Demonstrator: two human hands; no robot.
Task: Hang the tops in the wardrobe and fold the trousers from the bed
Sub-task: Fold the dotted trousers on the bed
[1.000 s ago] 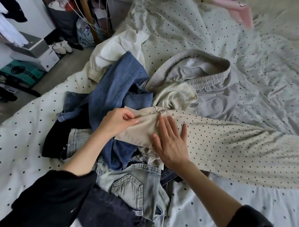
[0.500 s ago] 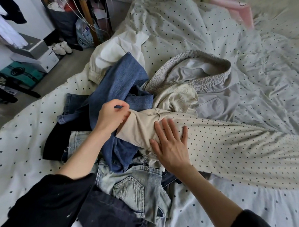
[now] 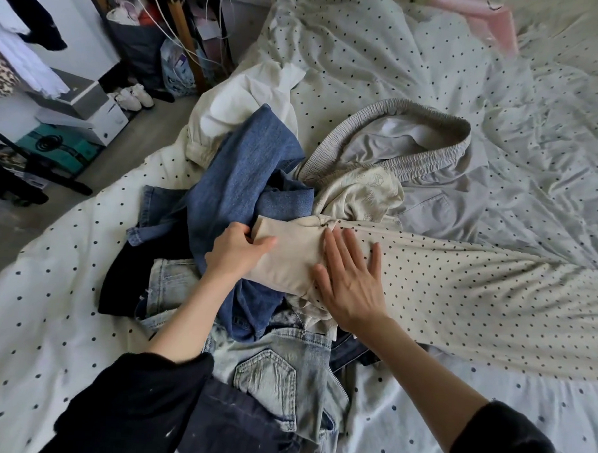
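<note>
A cream garment with small dark dots (image 3: 476, 295) stretches from the pile's middle to the right across the bed (image 3: 29, 317). My left hand (image 3: 236, 254) grips its plain beige end, thumb on top. My right hand (image 3: 351, 283) lies flat on the same cloth, fingers straight and spread. Around them lie blue jeans (image 3: 245, 176), pale washed jeans (image 3: 277, 379), dark navy trousers (image 3: 234, 425), grey trousers with an elastic waistband (image 3: 429, 184), a cream patterned top (image 3: 357, 194) and a white garment (image 3: 241, 107).
The bed's left edge drops to a grey floor with white shoes (image 3: 133, 97), stacked boxes (image 3: 83, 110) and a dark bag (image 3: 137, 44). Clothes hang at the far left (image 3: 20, 60). A pink item (image 3: 485, 18) lies at the bed's far end.
My left hand let go of the beige end, curled beside it, and now grips it again with the thumb on top. My right hand stayed flat on the cloth.
</note>
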